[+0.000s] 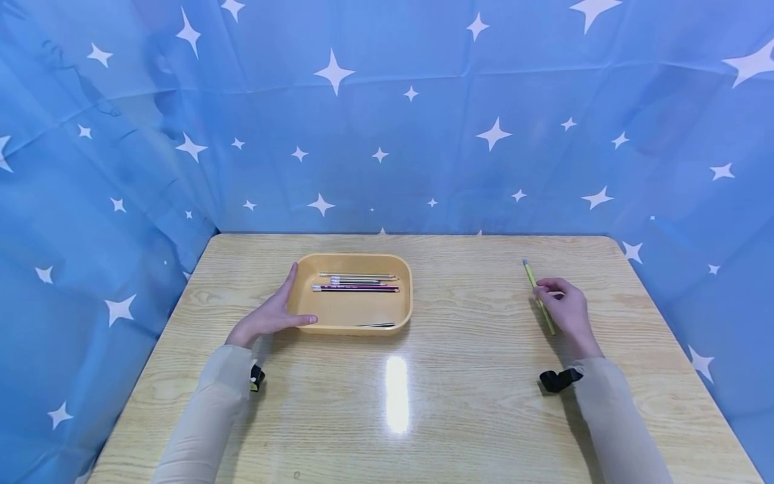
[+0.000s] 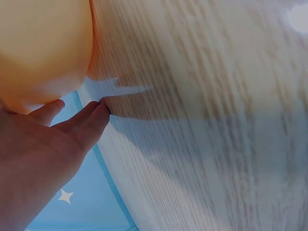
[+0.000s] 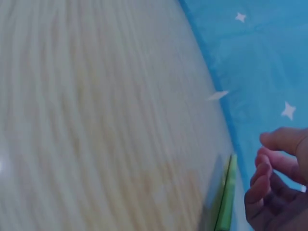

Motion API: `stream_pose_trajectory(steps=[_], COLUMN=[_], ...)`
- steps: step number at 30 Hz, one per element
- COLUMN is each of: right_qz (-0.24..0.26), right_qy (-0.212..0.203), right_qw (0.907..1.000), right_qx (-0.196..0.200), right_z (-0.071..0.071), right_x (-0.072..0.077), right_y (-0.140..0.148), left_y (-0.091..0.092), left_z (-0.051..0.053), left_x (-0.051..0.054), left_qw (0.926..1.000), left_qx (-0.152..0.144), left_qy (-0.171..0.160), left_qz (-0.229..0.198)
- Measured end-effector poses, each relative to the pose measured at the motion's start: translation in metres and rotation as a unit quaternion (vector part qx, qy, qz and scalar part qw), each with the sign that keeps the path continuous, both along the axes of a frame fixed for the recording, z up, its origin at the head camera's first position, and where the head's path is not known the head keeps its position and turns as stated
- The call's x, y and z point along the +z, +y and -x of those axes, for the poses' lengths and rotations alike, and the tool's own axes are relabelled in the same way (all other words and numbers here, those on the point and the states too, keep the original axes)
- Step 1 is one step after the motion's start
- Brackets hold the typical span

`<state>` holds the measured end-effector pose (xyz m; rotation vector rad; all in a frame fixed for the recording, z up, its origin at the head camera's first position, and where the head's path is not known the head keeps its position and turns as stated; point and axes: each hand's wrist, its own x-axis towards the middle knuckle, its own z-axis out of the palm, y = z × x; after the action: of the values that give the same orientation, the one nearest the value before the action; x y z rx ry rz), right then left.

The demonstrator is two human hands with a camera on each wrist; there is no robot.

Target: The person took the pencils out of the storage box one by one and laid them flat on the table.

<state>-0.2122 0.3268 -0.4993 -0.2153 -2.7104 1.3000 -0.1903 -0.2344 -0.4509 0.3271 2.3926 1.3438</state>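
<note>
On the left part of the table stands a yellow-orange tray. My left hand holds its left end, the thumb over the near rim and the fingers along the outer wall. The left wrist view shows those fingers low beside the tray. Several pencils lie crosswise in the tray, and a dark one is partly hidden by the near wall. At the right, my right hand hovers by a yellow-green pencil. Its fingers are loosely bent; in the right wrist view they look apart from the pencil.
The wood-grained table has rounded far corners and a bright light reflection near its middle. A blue curtain with white stars hangs behind and along both sides. Black wrist cameras are strapped at both sleeves.
</note>
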Motion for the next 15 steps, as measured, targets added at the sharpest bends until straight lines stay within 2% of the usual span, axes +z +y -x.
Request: stream_pose_trajectory(steps=[6, 15], right_qz=[0.009, 0.033], right_qy=[0.016, 0.029], right_qw=[0.9993, 0.9955], right_qx=[0.032, 0.085], right_z=[0.002, 0.007], right_x=[0.008, 0.006], right_y=[-0.018, -0.047], left_y=[-0.01, -0.011], left_z=[0.01, 0.01], left_x=[-0.028, -0.032], left_qw=[0.9998, 0.9998], left_qx=[0.007, 0.016], left_qy=[0.008, 0.005], left_qz=[0.018, 0.011])
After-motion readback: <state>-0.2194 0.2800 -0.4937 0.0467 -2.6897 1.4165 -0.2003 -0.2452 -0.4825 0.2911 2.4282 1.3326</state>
